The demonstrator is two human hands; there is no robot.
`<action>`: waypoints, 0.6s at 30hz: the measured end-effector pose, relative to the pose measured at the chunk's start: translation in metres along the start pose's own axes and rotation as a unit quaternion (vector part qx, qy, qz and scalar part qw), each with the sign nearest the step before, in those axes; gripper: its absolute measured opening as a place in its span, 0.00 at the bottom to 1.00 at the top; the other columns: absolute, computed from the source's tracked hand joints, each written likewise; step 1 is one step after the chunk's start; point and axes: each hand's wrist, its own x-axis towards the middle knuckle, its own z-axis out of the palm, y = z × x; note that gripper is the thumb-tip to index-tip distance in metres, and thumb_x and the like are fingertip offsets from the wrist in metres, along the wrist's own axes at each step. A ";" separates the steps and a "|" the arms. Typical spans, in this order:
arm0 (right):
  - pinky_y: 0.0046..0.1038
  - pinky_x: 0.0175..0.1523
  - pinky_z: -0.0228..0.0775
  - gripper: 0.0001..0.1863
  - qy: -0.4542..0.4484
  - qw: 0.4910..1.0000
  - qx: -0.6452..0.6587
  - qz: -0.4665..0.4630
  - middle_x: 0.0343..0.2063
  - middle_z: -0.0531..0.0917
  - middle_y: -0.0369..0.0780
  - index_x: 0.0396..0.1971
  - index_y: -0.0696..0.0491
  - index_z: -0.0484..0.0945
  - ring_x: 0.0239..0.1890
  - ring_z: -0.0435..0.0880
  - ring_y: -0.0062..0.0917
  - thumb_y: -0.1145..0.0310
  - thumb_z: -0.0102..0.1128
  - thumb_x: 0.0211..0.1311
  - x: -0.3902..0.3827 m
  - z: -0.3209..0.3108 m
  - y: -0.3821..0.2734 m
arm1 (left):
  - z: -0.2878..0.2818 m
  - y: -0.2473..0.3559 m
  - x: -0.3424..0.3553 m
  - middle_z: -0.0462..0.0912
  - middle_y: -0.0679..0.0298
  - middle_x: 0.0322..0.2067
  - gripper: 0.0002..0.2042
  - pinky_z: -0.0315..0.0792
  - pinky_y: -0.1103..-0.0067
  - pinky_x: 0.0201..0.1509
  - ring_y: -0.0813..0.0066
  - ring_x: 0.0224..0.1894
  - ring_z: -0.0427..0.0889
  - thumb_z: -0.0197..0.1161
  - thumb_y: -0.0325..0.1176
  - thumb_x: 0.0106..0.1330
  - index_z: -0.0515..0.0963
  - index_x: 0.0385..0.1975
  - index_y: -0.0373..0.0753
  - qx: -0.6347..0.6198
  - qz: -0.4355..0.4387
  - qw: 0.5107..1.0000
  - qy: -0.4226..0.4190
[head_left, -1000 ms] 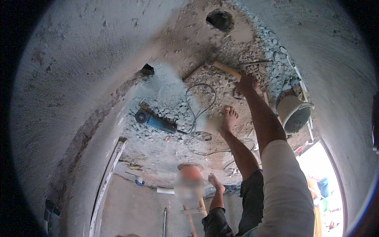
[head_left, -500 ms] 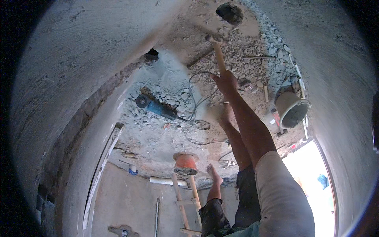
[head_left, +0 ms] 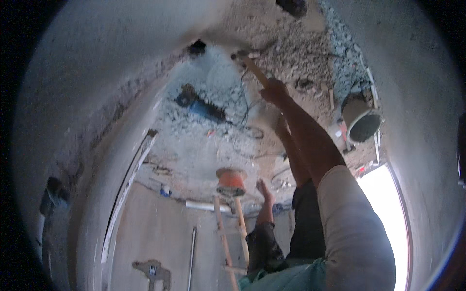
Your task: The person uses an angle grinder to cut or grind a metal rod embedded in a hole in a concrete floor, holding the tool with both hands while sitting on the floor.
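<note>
My right hand (head_left: pixel 275 92) is closed around the wooden handle of a hammer (head_left: pixel 256 71). Its dark head is at the far end, low over or touching the ground where broken brown earth meets pale dust; blur hides which. The right forearm, in a light sleeve, reaches in from the lower right. My left hand is out of view. Close by on the left, a blue angle grinder (head_left: pixel 206 110) lies on grey rubble (head_left: pixel 230 99), its dark cord (head_left: pixel 246 114) looping toward my bare foot.
A light bucket (head_left: pixel 363 121) lies tipped near the right wall. An orange bucket (head_left: pixel 231 182) stands near a wooden ladder (head_left: pixel 224 235). Dark holes open at the left wall's base (head_left: pixel 197 47) and far floor (head_left: pixel 292 6). Bright doorway (head_left: pixel 386 218) at lower right.
The hammer has swung left, its head now farther left and its handle leaning more. My right hand shifted slightly left. The whole view has also tilted a little.
</note>
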 end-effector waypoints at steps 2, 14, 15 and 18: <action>0.39 0.45 0.74 0.26 -0.039 0.999 -0.013 -0.034 0.36 0.81 0.50 0.40 0.57 0.78 0.40 0.82 0.40 0.50 0.64 0.49 -0.039 0.007 -0.004 | -0.016 -0.010 0.002 0.57 0.44 0.63 0.32 0.53 0.59 0.66 0.48 0.65 0.58 0.55 0.43 0.66 0.53 0.66 0.38 -0.003 -0.001 1.000 0.008; 0.29 0.16 0.68 0.19 -0.089 0.929 0.349 0.085 0.11 0.76 0.38 0.28 0.59 0.78 0.12 0.75 0.24 0.57 0.70 0.50 -0.288 0.008 0.029 | -0.033 -0.093 -0.004 0.59 0.44 0.62 0.32 0.54 0.62 0.66 0.49 0.64 0.60 0.56 0.42 0.65 0.54 0.65 0.36 -0.033 0.021 0.988 0.148; 0.29 0.16 0.68 0.18 -0.081 0.931 0.345 0.091 0.12 0.76 0.38 0.29 0.59 0.78 0.12 0.75 0.24 0.59 0.70 0.50 -0.307 0.003 0.034 | -0.033 -0.108 -0.001 0.60 0.44 0.62 0.32 0.54 0.62 0.66 0.49 0.64 0.60 0.56 0.42 0.65 0.54 0.65 0.36 -0.029 0.026 0.984 0.173; 0.26 0.14 0.66 0.14 -0.075 0.968 0.230 0.067 0.15 0.77 0.37 0.30 0.56 0.78 0.11 0.75 0.23 0.62 0.68 0.52 -0.354 -0.009 0.067 | -0.014 -0.133 0.035 0.60 0.44 0.62 0.32 0.54 0.63 0.67 0.49 0.64 0.61 0.56 0.42 0.65 0.54 0.65 0.35 -0.031 0.061 0.966 0.250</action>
